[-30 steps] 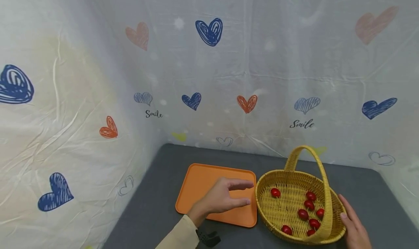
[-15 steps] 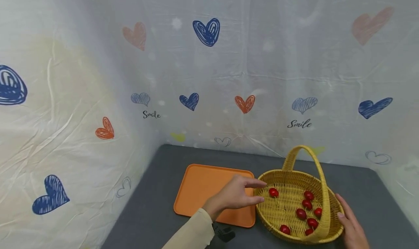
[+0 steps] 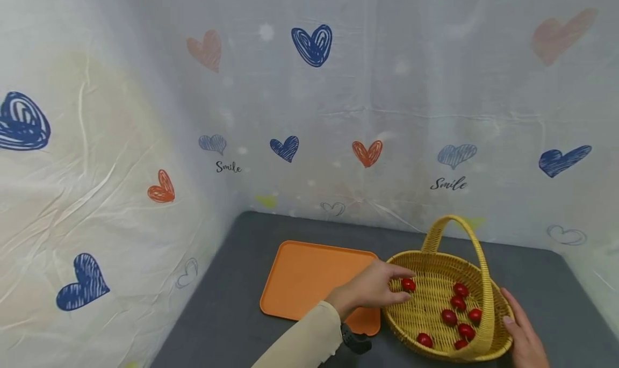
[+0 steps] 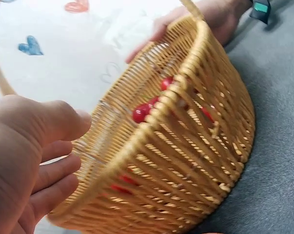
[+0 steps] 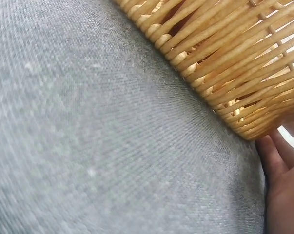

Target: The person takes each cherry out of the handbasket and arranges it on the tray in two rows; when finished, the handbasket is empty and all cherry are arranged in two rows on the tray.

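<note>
A yellow woven basket (image 3: pixel 427 317) with an arched handle stands at the right of the head view, with several small glossy red fruits lying in it. My left hand (image 3: pixel 374 288) reaches over its left rim, thumb and fingers spread on either side of a single red fruit (image 3: pixel 408 285); contact cannot be told. In the left wrist view that hand (image 4: pixel 34 151) has nothing in its grasp beside the basket wall (image 4: pixel 200 141). Against the basket's right outer side rests my right hand (image 3: pixel 524 333), fingers fairly straight; the right wrist view shows its fingers (image 5: pixel 271 153) touching the weave.
An orange tray (image 3: pixel 309 276) lies left of the basket, its right part covered by my left forearm. Both stand on a dark grey tabletop (image 3: pixel 213 314). A pale curtain (image 3: pixel 329 185) printed with hearts rises behind the table and along its left side.
My left hand has moved right, from over the tray to over the basket's left rim and the lone red fruit. My right hand keeps its place at the basket.
</note>
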A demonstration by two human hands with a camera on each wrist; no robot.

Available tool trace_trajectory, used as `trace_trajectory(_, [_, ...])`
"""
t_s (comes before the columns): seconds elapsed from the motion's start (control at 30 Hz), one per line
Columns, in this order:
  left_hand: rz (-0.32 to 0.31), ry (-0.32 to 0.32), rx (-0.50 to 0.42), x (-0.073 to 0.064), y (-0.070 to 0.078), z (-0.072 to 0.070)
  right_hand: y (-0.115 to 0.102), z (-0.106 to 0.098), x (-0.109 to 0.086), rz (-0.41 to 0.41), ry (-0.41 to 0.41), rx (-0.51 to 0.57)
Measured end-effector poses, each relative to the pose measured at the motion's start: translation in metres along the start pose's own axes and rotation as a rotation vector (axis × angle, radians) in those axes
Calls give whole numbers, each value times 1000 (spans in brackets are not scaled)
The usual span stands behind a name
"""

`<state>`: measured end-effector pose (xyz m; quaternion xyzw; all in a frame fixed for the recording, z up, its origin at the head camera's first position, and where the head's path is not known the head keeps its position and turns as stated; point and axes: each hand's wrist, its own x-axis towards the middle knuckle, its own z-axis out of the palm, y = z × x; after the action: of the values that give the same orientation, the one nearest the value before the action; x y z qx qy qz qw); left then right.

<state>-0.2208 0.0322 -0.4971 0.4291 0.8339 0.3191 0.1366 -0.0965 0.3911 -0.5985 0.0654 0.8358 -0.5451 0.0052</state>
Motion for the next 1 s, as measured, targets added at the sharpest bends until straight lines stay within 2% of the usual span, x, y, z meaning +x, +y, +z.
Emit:
trace_trajectory(0.13, [-19,-37,68,12,-2,10,-2,1,-1,53,-10,32])
trace_trajectory(0.27, [-7,-88,178,24,0,13,-2,0,-2,82,-16,53])
trace_trajectory(0.47, [1,-126,337,36,1,17,-2,-1,0,51,2,-5])
trace_trajectory(0.6, [-11,-136,412,44,5,21,-3,-1,-1,67,6,9])
trace_trajectory(0.8, [-105,-168,557,52,15,32,-3,-2,-1,100,13,-1])
trace_trajectory(0.9, [-158,-180,561,52,17,37,-4,0,-2,122,12,41])
trace_trajectory(1.0, [-177,-169,548,52,17,41,-5,2,-3,127,22,50])
